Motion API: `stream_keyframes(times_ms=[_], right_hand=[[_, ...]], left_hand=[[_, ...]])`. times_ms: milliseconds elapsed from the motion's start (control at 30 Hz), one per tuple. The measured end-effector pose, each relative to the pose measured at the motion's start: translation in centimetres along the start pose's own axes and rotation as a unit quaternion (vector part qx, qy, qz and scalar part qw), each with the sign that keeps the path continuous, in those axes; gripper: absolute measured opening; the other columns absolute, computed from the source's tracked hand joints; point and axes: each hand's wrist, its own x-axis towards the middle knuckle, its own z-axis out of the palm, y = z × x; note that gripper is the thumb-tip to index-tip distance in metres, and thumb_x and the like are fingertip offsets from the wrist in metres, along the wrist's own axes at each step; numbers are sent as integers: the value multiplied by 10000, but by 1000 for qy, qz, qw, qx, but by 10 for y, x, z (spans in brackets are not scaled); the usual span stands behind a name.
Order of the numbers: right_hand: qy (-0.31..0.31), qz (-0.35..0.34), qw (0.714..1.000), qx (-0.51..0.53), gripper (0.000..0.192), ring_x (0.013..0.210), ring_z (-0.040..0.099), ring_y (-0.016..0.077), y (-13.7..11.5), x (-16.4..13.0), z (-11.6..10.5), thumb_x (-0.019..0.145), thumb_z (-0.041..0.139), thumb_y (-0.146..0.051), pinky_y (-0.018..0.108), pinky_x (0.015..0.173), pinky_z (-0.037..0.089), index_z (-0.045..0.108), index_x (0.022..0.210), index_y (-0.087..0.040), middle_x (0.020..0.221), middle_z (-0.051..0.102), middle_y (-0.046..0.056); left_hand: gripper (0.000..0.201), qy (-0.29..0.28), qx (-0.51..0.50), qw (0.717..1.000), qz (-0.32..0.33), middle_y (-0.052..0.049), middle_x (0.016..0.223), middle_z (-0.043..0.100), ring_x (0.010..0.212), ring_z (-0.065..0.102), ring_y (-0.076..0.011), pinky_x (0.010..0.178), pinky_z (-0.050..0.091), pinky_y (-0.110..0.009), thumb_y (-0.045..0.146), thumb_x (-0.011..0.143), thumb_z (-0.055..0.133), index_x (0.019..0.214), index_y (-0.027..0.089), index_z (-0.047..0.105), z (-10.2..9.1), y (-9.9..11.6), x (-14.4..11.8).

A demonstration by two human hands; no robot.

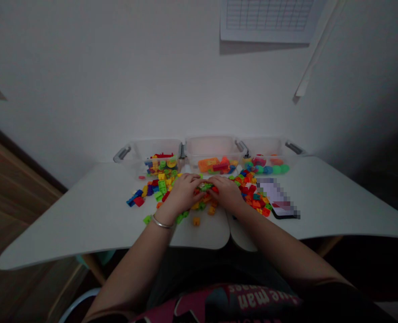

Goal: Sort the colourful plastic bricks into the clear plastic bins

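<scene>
Left hand (185, 191) and right hand (227, 193) curl close together over toy bricks (204, 186); grip cannot be told; bricks judged light, stiff, slightly slick; best pinched by opposite sides.

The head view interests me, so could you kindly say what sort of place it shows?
Probably an indoor play corner, perhaps at home: colourful plastic bricks lie on a white table, with clear bins behind them.
</scene>
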Motion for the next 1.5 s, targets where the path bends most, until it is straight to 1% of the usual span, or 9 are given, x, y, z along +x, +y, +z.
stream_keyframes(times_ms=[133, 200, 467, 700, 800, 1067, 1233, 1400, 1500], right_hand=[[11, -1, 1000, -15, 259, 1085, 607, 287, 2, 0, 2, 895, 633, -286, 438, 957, 468, 650, 1134, -187, 1162, 686, 119], [12, -5, 1000, -13, 262, 1091, 602, 288, 1, -1, 3, 895, 631, -281, 448, 965, 461, 653, 1141, -193, 1174, 683, 119], [9, 1, 999, 32, 293, 1122, 593, 269, 5, -8, 5, 877, 629, -235, 456, 1014, 446, 647, 1166, -193, 1195, 675, 108], [23, 7, 997, 73, 309, 1139, 578, 259, 11, -10, 11, 885, 582, -214, 447, 1023, 446, 630, 1189, -194, 1186, 673, 108], [45, 5, 996, 77, 275, 1119, 591, 258, 12, -8, 14, 898, 557, -211, 447, 1022, 445, 643, 1159, -189, 1165, 683, 110], [128, -1, 988, 88, 221, 1055, 623, 249, 22, -4, -17, 932, 503, -252, 437, 985, 463, 692, 1041, -213, 1084, 718, 89], [40, 22, 998, 33, 294, 1153, 578, 286, 33, -37, -38, 905, 564, -336, 488, 1013, 447, 679, 1138, -200, 1223, 661, 116], [-30, -11, 999, -14, 527, 1318, 463, 328, 39, -73, -38, 849, 636, -397, 568, 1110, 350, 567, 1340, -215, 1422, 530, 133], [-51, 2, 998, -37, 616, 1348, 438, 339, 41, -78, -32, 822, 661, -382, 581, 1134, 322, 518, 1394, -205, 1455, 498, 145]], left_hand=[[1059, -102, 4, 995, 6, -142, 1565, 314, 1433, 260, -420, 1136, 269, -594, 589, 527, 857, 1451, 303, 425, 0, -1, -24], [1173, -121, 22, 992, -3, -158, 1592, 259, 1458, 191, -447, 1147, 208, -633, 595, 469, 874, 1484, 297, 366, 5, -1, -32], [952, -53, 20, 998, 16, -181, 1485, 427, 1358, 412, -375, 1123, 315, -558, 514, 640, 823, 1441, 221, 400, 14, 4, -18], [382, -15, 4, 1000, 1, -107, 1219, 588, 1050, 622, -248, 885, 519, -375, 331, 864, 633, 1210, 206, 530, 13, 12, 5], [292, -13, 13, 1000, -24, -107, 1191, 593, 1035, 620, -240, 866, 523, -359, 290, 912, 565, 1187, 195, 544, 16, 10, 14], [334, 36, -12, 998, -51, -124, 1156, 598, 1083, 583, -252, 982, 481, -421, 265, 941, 511, 1256, 173, 576, 11, 6, 22], [478, 11, -24, 1000, 14, -126, 1386, 506, 1290, 467, -300, 1098, 389, -495, 385, 887, 618, 1340, 249, 542, -3, 2, -10], [1009, -73, 9, 997, 36, -144, 1555, 332, 1424, 291, -404, 1162, 213, -622, 595, 624, 807, 1484, 296, 373, 1, 0, -45], [1011, -69, 13, 997, 31, -145, 1557, 335, 1421, 310, -388, 1163, 232, -598, 571, 665, 789, 1514, 293, 316, 6, -1, -49]])
